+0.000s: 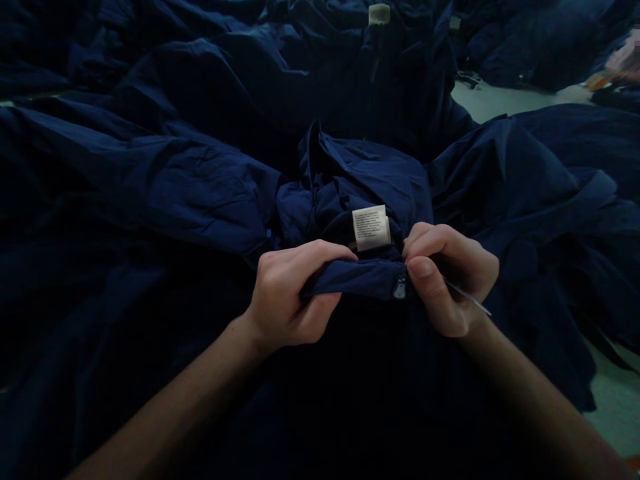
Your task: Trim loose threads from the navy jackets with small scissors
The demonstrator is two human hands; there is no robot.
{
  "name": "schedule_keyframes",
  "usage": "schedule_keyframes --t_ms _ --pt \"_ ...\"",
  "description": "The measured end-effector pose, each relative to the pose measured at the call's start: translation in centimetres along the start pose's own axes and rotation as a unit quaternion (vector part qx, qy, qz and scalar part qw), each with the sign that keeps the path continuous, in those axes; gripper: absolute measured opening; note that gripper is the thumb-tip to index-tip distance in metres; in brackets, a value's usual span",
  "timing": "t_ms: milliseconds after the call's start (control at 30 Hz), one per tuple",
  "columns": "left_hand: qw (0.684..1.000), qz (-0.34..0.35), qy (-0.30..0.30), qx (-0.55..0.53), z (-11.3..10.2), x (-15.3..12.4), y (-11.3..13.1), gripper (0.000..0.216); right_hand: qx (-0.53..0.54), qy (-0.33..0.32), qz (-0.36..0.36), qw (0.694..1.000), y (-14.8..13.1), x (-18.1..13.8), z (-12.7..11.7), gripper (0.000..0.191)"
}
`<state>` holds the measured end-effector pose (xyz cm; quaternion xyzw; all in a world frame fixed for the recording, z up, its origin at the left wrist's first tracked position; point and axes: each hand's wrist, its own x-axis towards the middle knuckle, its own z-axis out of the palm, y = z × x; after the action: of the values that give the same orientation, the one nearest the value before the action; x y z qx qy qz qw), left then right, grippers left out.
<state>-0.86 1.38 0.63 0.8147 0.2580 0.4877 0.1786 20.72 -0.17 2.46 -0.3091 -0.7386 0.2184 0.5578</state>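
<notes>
A navy blue garment of thin, wrinkled cloth lies spread in front of me. My left hand is closed round a folded band of it, thumb below and fingers above. A small zipper pull hangs at the band's right end. Right beside the zipper, my right hand pinches the cloth's edge between thumb and forefinger. A thin silvery tool sticks out of the same hand; its kind cannot be made out. A white printed care label stands up behind the band, between both hands.
More dark blue garments are heaped behind and to both sides. A pale label shows on one at the back. Pale green surface appears at upper right and lower right. Part of another person's hand is at the right edge.
</notes>
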Motion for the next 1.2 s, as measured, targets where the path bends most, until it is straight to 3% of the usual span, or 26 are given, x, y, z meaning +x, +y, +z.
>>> schedule_keyframes --t_ms 300,633,767,833,900,967,1100,1200 --pt "1.0 -0.011 -0.002 0.013 -0.01 0.13 -0.08 0.018 0.007 -0.004 0.015 1.0 -0.09 -0.03 0.07 0.025" --pt "0.996 -0.068 -0.027 -0.059 0.01 0.49 -0.11 0.021 -0.002 -0.046 0.027 0.999 0.12 0.08 0.04 0.03" --pt "0.999 -0.03 0.001 -0.038 0.11 0.45 0.14 0.013 0.006 -0.08 0.044 0.996 0.32 0.14 -0.16 0.033" --pt "1.0 0.001 0.025 -0.016 0.19 0.39 0.27 0.028 0.003 -0.081 0.044 0.996 0.43 0.14 -0.22 0.034" --pt "0.999 0.031 0.022 -0.007 0.3 0.37 0.32 0.036 -0.003 -0.082 0.049 0.995 0.56 0.16 -0.24 0.034" --pt "0.998 0.048 -0.003 -0.032 0.45 0.41 0.28 0.032 -0.007 -0.094 0.061 0.994 0.71 0.21 -0.26 0.036" --pt "0.997 -0.009 -0.033 -0.068 0.67 0.66 0.26 0.003 0.012 -0.132 0.069 0.989 0.83 0.38 -0.41 0.037" --pt "0.992 -0.095 -0.028 -0.078 0.62 0.93 0.49 0.02 0.042 -0.146 0.072 0.986 0.72 0.46 -0.58 0.036"
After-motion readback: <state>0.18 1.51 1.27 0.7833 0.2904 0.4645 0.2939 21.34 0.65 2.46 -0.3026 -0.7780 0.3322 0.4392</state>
